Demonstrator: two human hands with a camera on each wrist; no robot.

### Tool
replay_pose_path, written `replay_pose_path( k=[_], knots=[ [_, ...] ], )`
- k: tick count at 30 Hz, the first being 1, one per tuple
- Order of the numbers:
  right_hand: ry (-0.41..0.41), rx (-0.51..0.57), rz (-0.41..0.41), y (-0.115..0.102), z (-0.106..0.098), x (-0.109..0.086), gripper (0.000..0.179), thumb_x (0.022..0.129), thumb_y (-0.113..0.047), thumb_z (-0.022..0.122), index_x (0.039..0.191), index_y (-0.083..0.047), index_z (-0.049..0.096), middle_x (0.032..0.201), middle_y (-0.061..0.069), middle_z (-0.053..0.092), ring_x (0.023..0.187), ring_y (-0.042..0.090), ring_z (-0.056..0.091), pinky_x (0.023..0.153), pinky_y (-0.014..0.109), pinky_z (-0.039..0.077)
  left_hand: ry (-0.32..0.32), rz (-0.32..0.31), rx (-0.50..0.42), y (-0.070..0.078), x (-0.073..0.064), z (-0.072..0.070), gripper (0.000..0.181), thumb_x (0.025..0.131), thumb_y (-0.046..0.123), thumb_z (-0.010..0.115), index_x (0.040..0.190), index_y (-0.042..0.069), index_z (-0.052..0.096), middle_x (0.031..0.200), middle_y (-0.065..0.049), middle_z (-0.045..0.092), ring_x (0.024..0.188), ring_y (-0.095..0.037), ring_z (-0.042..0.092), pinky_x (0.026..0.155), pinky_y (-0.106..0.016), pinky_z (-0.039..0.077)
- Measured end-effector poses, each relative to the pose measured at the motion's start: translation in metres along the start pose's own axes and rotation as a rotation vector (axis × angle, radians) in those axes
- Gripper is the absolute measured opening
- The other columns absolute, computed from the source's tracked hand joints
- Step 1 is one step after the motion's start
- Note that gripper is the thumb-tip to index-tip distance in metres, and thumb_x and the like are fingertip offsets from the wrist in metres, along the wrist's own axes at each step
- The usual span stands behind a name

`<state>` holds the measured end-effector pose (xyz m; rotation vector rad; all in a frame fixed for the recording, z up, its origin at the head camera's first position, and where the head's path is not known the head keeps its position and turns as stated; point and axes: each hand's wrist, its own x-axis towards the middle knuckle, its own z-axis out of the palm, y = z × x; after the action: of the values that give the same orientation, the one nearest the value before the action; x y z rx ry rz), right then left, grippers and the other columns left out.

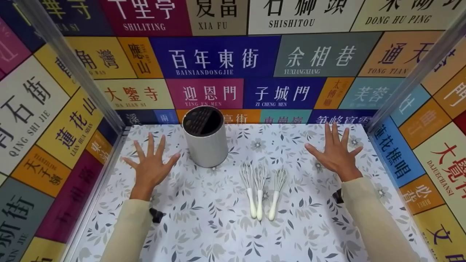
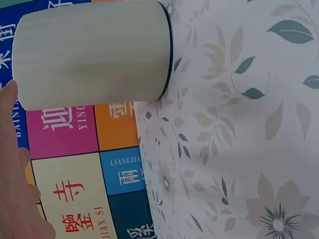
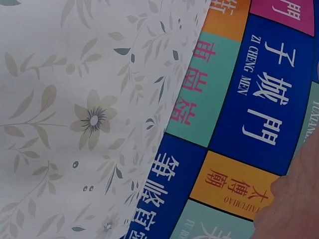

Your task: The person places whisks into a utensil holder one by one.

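Both hands are held with fingers spread and hold nothing. My left hand (image 1: 152, 168) is at the left side of the table, to the left of a white cylindrical holder (image 1: 206, 147) with a dark slotted top. In the left wrist view the holder (image 2: 94, 55) shows beyond part of the hand. On the other side, my right hand (image 1: 338, 156) is over the right part of the table, apart from any object. Between the hands, nearer the front, lie several whisks (image 1: 260, 189) side by side, with wire heads pointing away and cream handles toward me.
A white table (image 1: 218, 233) with a leaf and flower print fills the space between the walls. Colourful panels with lettering (image 1: 214, 56) stand behind it and on both sides. Metal corner posts (image 1: 411, 72) rise at the back left and back right.
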<state>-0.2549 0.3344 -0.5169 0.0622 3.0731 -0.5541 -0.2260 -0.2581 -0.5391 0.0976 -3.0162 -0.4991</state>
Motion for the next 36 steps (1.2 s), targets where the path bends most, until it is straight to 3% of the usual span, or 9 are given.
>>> replay_pose_path(
  k=[5,11,20,25,31,36],
  knots=[
    [-0.019,0.026,0.001,0.000,0.004,-0.006,0.113,0.086,-0.087,0.041,0.161,-0.029,-0.020,0.167,0.000,-0.029,0.151,0.046,-0.027,0.092,0.090,-0.017,0.000,-0.006,-0.025,0.004,-0.004,0.005,0.094,0.089,0.087,0.035,0.164,0.039,0.002,0.170,0.004,-0.022,0.151,-0.048,-0.029,0.097,-0.083,-0.027],
    [-0.052,0.079,0.009,0.001,0.014,-0.014,0.115,0.087,-0.087,0.041,0.162,-0.025,-0.020,0.170,0.007,-0.023,0.155,0.048,-0.013,0.103,0.089,-0.001,0.017,0.000,-0.065,0.011,-0.011,0.010,0.096,0.089,0.087,0.033,0.165,0.035,0.007,0.172,0.002,-0.012,0.154,-0.046,-0.020,0.100,-0.083,-0.024],
    [-0.088,0.199,0.007,-0.004,0.029,-0.026,0.116,0.088,-0.084,0.044,0.160,-0.023,-0.024,0.171,0.016,-0.012,0.153,0.053,0.009,0.115,0.076,0.016,0.051,0.025,-0.151,0.035,-0.008,0.011,0.096,0.093,0.079,0.044,0.166,0.023,0.015,0.174,-0.005,0.009,0.158,-0.044,0.003,0.111,-0.084,-0.003],
    [-0.067,0.243,0.001,-0.009,0.035,-0.034,0.114,0.090,-0.083,0.044,0.160,-0.023,-0.023,0.170,0.025,0.006,0.149,0.056,0.023,0.114,0.074,0.023,0.085,0.046,-0.193,0.053,-0.001,0.009,0.099,0.091,0.082,0.041,0.165,0.020,0.020,0.173,-0.006,0.015,0.158,-0.040,0.014,0.116,-0.079,0.008],
    [-0.039,0.290,-0.017,-0.019,0.046,-0.043,0.111,0.092,-0.080,0.044,0.163,-0.020,-0.016,0.160,0.028,0.035,0.137,0.052,0.046,0.108,0.071,0.036,0.176,0.180,-0.247,0.070,0.009,0.008,0.087,0.097,0.064,0.055,0.162,0.012,0.029,0.170,-0.011,0.023,0.155,-0.036,0.026,0.121,-0.065,0.022],
    [-0.036,0.310,-0.034,-0.026,0.056,-0.049,0.108,0.094,-0.077,0.044,0.165,-0.011,-0.004,0.146,0.030,0.052,0.122,0.048,0.060,0.099,0.066,0.046,0.167,0.204,-0.248,0.083,0.020,0.006,0.083,0.098,0.058,0.060,0.161,0.013,0.031,0.168,-0.013,0.026,0.154,-0.035,0.028,0.122,-0.060,0.027]
  ],
)
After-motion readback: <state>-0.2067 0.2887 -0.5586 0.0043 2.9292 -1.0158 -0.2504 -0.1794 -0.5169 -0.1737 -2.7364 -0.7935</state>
